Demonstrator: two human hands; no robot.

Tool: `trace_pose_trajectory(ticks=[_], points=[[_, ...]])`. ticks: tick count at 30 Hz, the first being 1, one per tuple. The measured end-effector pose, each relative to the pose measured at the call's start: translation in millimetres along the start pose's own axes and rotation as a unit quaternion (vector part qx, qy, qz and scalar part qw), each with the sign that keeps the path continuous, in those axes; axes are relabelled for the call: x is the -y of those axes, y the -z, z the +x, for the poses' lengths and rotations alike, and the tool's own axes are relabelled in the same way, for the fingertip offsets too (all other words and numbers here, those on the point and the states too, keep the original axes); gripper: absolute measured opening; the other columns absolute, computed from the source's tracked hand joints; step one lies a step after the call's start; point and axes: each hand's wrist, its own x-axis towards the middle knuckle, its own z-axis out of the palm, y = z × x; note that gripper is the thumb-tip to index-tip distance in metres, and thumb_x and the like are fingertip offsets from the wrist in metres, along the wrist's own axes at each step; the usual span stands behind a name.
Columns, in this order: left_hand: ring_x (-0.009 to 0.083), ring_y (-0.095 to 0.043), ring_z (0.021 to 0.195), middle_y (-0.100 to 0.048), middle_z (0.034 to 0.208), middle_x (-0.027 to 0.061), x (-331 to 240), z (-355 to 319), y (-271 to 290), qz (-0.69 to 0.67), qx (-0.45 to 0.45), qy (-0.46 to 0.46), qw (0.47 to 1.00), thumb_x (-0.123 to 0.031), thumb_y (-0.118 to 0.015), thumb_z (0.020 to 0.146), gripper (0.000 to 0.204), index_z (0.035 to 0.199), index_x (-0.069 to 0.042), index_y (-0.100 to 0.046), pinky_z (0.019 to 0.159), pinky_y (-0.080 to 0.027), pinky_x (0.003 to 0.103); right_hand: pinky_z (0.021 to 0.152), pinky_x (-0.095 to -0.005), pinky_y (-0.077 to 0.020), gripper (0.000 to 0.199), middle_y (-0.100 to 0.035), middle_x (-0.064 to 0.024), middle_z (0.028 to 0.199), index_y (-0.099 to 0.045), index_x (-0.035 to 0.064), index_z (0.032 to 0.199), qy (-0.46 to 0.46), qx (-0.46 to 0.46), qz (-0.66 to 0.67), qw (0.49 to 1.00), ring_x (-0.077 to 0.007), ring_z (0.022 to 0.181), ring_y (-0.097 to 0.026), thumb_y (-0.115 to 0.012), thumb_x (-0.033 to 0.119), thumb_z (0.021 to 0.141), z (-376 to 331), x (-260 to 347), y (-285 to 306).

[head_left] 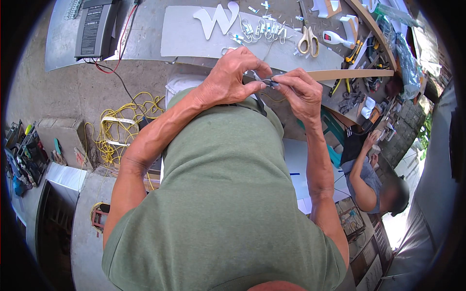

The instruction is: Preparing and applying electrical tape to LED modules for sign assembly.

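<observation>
Both hands (264, 82) pinch perhaps a wire piece (270, 83) near table edge (349, 73).

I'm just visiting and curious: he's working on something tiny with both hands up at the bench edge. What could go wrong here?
1. The left hand and right hand pinch a small dark part with a thin wire hanging from it; it might slip and drop to the floor.
2. The small white wired pieces lie loose near the scissors; an elbow could scatter them.
3. The yellow cable coiled on the floor could trip someone.
</observation>
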Motion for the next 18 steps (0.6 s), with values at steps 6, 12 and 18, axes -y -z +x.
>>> trace_pose_trajectory(ticks=[6, 12, 18], points=[[0.022, -0.058, 0.097, -0.068, 0.099, -0.0023, -7.8, 1.7, -4.7, 0.054, -0.026, -0.032, 0.998, -0.018, -0.086, 0.07, 0.034, 0.099, -0.014, -0.068, 0.092, -0.041, 0.04, 0.06, -0.0269, -0.0511, 0.022, -0.068, -0.0042, 0.084, -0.078, 0.0065, 0.097, -0.015, 0.0, 0.005, 1.0, -0.0121, 0.074, -0.065, -0.08, -0.002, 0.077, 3.4, 5.6, 2.6], [0.023, -0.057, 0.107, -0.067, 0.105, -0.0035, -11.2, 6.1, -8.2, 0.173, -0.094, -0.15, 0.969, -0.014, -0.085, 0.068, 0.031, 0.095, -0.015, -0.069, 0.094, -0.04, 0.043, 0.059, -0.0266, -0.0506, 0.021, -0.068, -0.0049, 0.085, -0.078, 0.0057, 0.097, -0.021, -0.022, 0.009, 0.999, -0.0123, 0.074, -0.065, -0.08, -0.002, 0.078, 2.3, 9.2, 2.3], [0.0229, -0.057, 0.106, -0.066, 0.107, -0.0041, -9.6, 5.9, -11.1, 0.195, -0.111, -0.167, 0.96, -0.015, -0.085, 0.067, 0.029, 0.092, -0.015, -0.07, 0.09, -0.04, 0.041, 0.06, -0.028, -0.0506, 0.021, -0.068, -0.0053, 0.084, -0.078, 0.0055, 0.097, -0.009, -0.036, -0.009, 0.999, -0.0137, 0.074, -0.065, -0.081, -0.002, 0.077, -0.9, 7.8, 2.1]])
